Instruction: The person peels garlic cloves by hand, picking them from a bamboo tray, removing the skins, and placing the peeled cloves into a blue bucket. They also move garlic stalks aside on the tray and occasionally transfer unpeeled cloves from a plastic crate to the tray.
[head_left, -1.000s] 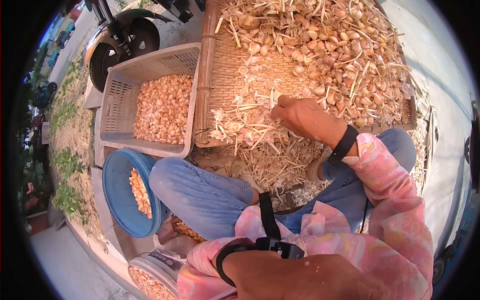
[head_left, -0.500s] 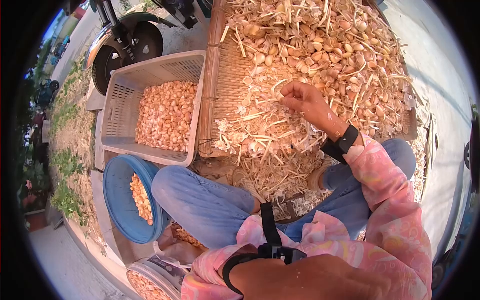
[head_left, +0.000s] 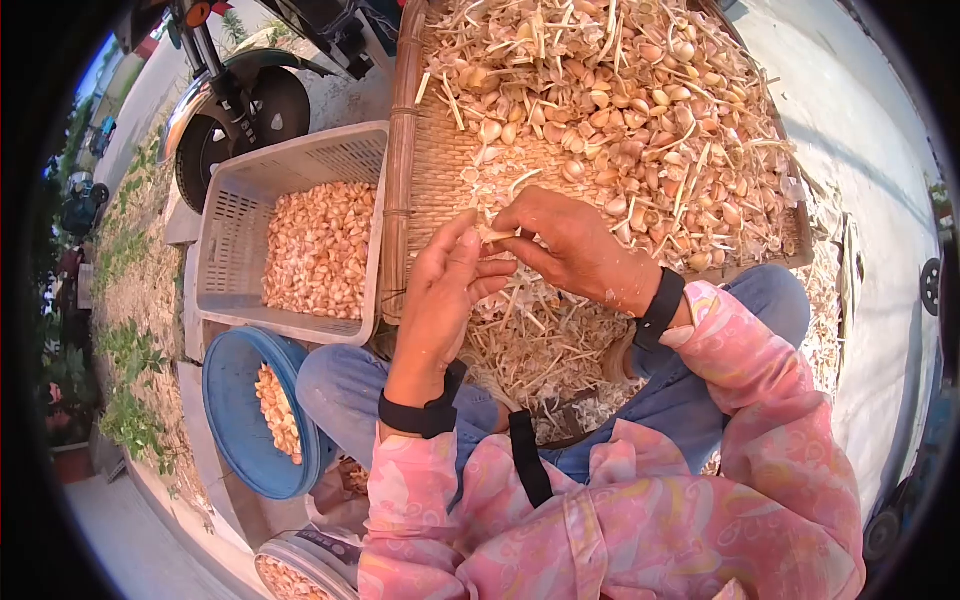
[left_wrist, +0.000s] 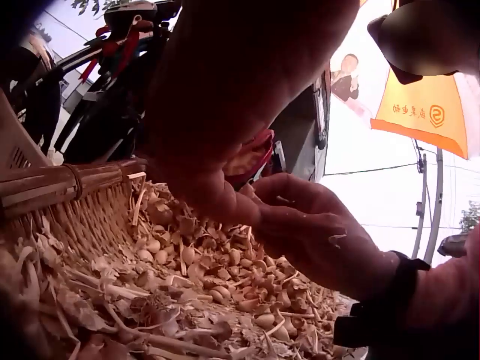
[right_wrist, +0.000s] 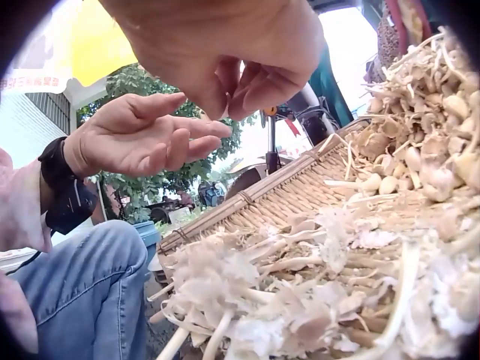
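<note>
Both hands meet over the near left part of the woven bamboo tray (head_left: 435, 185). A small pale garlic clove (head_left: 490, 235) lies between their fingertips, partly hidden by them. My right hand (head_left: 575, 245) pinches it between thumb and bent fingers, back of the hand up. Palm turned up, my left hand (head_left: 445, 285) has its fingers stretched out, fingertips right at the clove; the right wrist view shows this left hand (right_wrist: 142, 139) with thumb and fingers apart. Garlic cloves (head_left: 640, 110) with dry skins and stalks are heaped across the tray's far and right side.
Left of the tray stands a grey plastic crate (head_left: 230, 240) with many cloves. Nearer, a blue bucket (head_left: 225, 400) holds peeled cloves beside the person's knee. Another tub (head_left: 290, 575) of cloves stands at the bottom. Stalks and skins (head_left: 540, 340) litter the ground between the legs.
The left hand has come up from low by the lap to meet the right hand. The right hand has moved left and slightly nearer from the tray, fingers still pinched.
</note>
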